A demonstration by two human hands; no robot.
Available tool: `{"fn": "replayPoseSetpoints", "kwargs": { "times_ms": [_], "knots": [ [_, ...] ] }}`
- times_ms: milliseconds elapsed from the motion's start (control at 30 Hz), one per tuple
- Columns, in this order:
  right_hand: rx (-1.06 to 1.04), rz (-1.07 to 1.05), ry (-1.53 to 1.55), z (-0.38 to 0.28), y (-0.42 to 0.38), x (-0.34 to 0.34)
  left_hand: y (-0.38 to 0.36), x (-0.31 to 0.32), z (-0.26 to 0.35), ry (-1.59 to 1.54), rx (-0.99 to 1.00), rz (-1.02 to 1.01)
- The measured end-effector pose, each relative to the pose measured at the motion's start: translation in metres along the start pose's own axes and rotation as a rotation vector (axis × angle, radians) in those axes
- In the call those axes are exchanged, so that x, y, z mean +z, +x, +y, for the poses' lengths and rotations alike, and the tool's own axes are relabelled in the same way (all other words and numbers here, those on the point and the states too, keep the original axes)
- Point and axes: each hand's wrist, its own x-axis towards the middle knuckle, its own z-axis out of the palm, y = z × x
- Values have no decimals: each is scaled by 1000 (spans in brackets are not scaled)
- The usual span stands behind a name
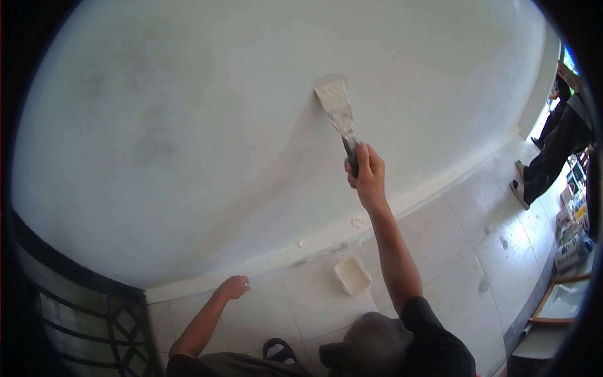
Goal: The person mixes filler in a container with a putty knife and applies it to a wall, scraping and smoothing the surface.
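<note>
Scraper (341,116) up high above the tub (340,276), right hand (369,174) wrapped right round its handle (350,154), coated blade (333,97) reaching past that grip to the wall (427,94)! Over to the left of the tub, the left hand (233,287) hangs low, loosely curled; whether it grips anything, I can't tell.

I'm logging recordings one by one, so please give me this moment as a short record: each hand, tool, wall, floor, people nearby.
Right hand: grips a putty knife by its handle
Tool: blade coated off-white, raised to the wall
Left hand: curled, low; contents unclear
Wall: pale, grey smudges at left
Floor: light tiles, pale tray on them
Nearby: another person's legs, far right
</note>
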Motion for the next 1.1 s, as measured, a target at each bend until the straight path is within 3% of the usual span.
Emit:
{"fn": "replayPoseSetpoints", "kwargs": {
  "times_ms": [133,367,700,900,1000,1033,1100],
  "knots": [
    [112,31,-23,12,-25,-12,-5,-1,3,-25,-17,30],
    [-22,-12,24,-17,-3,-3,-3,1,-3,1,-20,-36],
    [156,32,23,5,-38,-20,-10,-10,13,21,-52,-16],
    [37,42,125,-20,-30,-16,-2,-12,-2,27,-63,-25],
    [68,70,41,-24,-52,-32,8,1,-22,66,-11,-6],
    [71,57,-33,-19,-76,-45,5,-3,-14,27,-57,-35],
    [187,94,-206,-5,-129,-73,-8,-8,7,-21,50,29]
  ]
}}
